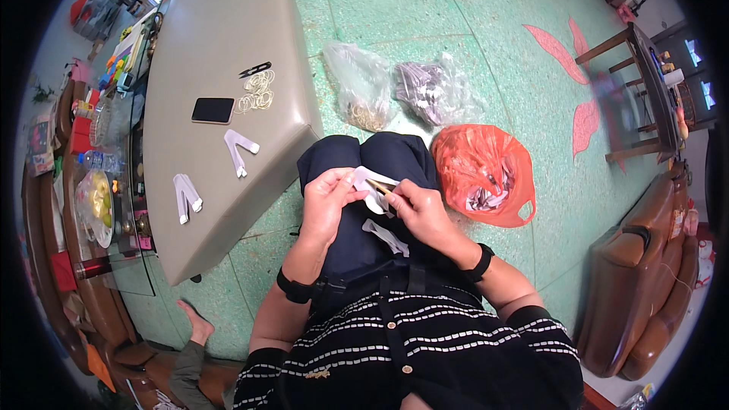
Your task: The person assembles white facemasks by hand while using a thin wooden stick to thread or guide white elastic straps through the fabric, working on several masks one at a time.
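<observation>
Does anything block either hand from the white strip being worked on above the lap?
Nothing visible does. The left hand pinches the white strip directly; the right hand holds a slim yellowish item at it. Another white piece lies lower in the picture, not between them.

Grey upholstered bench (pixel 220 23), bearing black thread snips (pixel 255 70), cream elastic bands (pixel 257 93), a smartphone (pixel 213 110) and two folded white strips (pixel 181 186).
</observation>
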### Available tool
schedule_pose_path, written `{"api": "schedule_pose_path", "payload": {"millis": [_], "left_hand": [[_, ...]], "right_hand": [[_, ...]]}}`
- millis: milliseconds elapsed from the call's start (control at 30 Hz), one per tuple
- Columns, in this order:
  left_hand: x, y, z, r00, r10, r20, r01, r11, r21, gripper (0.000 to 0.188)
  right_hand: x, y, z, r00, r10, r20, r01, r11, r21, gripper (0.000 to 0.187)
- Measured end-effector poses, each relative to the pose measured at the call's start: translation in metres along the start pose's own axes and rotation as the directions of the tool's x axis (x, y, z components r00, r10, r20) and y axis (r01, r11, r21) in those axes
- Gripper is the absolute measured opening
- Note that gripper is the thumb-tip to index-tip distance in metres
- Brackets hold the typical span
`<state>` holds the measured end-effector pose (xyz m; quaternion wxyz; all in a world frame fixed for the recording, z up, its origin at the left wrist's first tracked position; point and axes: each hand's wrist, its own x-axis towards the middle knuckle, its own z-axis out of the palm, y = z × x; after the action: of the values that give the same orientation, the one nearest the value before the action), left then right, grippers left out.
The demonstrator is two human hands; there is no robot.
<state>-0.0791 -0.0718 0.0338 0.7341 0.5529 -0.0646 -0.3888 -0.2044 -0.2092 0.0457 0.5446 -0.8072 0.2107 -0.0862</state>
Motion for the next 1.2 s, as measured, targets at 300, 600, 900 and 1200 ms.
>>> {"api": "schedule_pose_path", "payload": {"millis": [300, 600, 900, 1200], "left_hand": [[0.0, 0.007, 0.011, 0.997, 0.069, -0.025, -0.067, 0.996, 0.054, 0.019], [0.001, 0.008, 0.014, 0.997, 0.025, -0.075, -0.026, 1.0, -0.017, 0.019], [0.002, -0.001, 0.008, 0.993, 0.089, -0.072, -0.08, 0.99, 0.116, 0.016], [-0.004, 0.001, 0.011, 0.994, 0.085, 0.065, -0.084, 0.996, -0.029, 0.03]], "right_hand": [[0.003, 0.002, 0.0, 0.98, 0.197, -0.027, -0.171, 0.904, 0.393, 0.018], [-0.004, 0.005, 0.006, 0.996, -0.083, -0.036, 0.083, 0.997, -0.01, 0.014], [-0.001, 0.002, 0.015, 0.972, -0.236, 0.011, 0.236, 0.967, -0.097, 0.014], [-0.002, 0.005, 0.007, 0.995, -0.056, -0.085, 0.06, 0.997, 0.045, 0.013]]}}
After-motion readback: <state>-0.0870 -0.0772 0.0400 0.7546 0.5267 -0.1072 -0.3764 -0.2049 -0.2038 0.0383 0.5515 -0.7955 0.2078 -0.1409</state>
